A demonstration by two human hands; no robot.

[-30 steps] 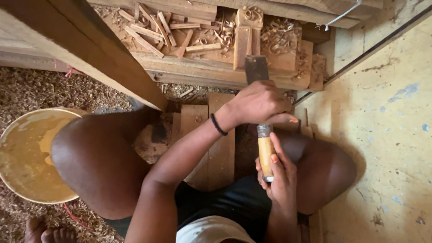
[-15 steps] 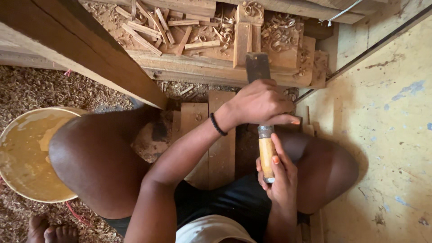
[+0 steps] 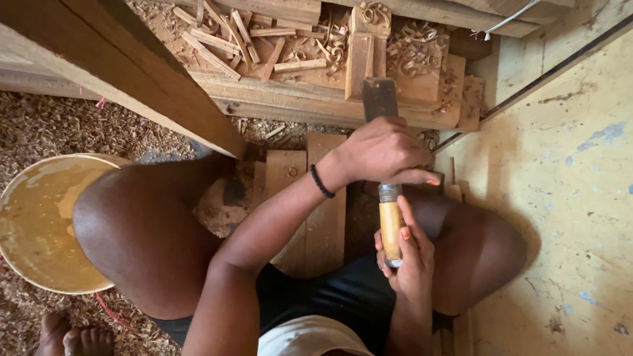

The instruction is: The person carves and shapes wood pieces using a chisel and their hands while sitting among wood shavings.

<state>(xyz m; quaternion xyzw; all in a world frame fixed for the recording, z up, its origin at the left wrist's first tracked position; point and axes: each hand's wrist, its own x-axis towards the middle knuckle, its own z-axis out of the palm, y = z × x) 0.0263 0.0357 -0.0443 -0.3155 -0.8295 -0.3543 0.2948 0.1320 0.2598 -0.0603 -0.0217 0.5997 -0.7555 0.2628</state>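
Note:
A wide chisel with a dark metal blade and a yellow wooden handle points away from me toward a pale wooden block standing among curled shavings. My left hand, with a black band at the wrist, wraps over the blade's upper part just above the handle. My right hand grips the handle from below. Both my bare knees frame the tool, and short planks lie under my arms.
A yellow bucket sits at the left on a floor of wood shavings. A thick slanted beam crosses the upper left. Offcuts pile on a board ahead. A worn yellow wall fills the right. Toes show at bottom left.
Hardly anything differs; both hands keep their hold on the chisel and the tool stays in the same place, with only a slight shift of view.

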